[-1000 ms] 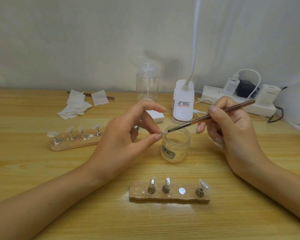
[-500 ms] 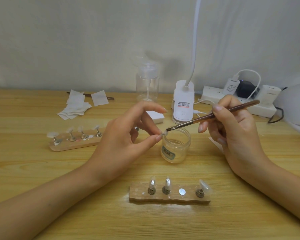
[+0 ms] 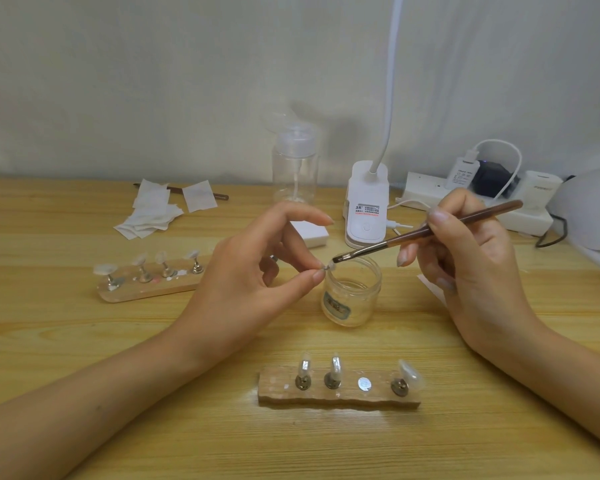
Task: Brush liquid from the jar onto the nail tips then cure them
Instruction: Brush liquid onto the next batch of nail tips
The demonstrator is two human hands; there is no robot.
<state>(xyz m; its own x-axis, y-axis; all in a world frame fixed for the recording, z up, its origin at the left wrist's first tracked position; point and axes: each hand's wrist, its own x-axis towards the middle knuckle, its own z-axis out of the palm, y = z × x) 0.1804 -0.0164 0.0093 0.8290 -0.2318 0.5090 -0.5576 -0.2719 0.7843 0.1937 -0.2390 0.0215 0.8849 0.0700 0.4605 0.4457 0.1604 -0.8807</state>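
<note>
My left hand (image 3: 253, 271) pinches a small clear nail tip (image 3: 327, 267) on its metal stand between thumb and forefinger, just over the rim of the open glass jar (image 3: 351, 299). My right hand (image 3: 471, 258) grips a brown-handled brush (image 3: 430, 232) like a pen, and its bristles touch the nail tip. A wooden holder (image 3: 338, 398) near the front edge carries three nail tips on stands and one bare magnet spot. A second wooden holder (image 3: 149, 284) at the left carries several nail tips.
A clear pump bottle (image 3: 294, 164), a white clip lamp (image 3: 366, 209) and a power strip (image 3: 478, 199) with plugs stand along the back. Folded white wipes (image 3: 153, 216) lie at back left. A white rounded device (image 3: 589, 216) sits at the right edge.
The right hand has shifted slightly right and up, dragging the brush tip across the nail tip. The left hand has stayed almost still.
</note>
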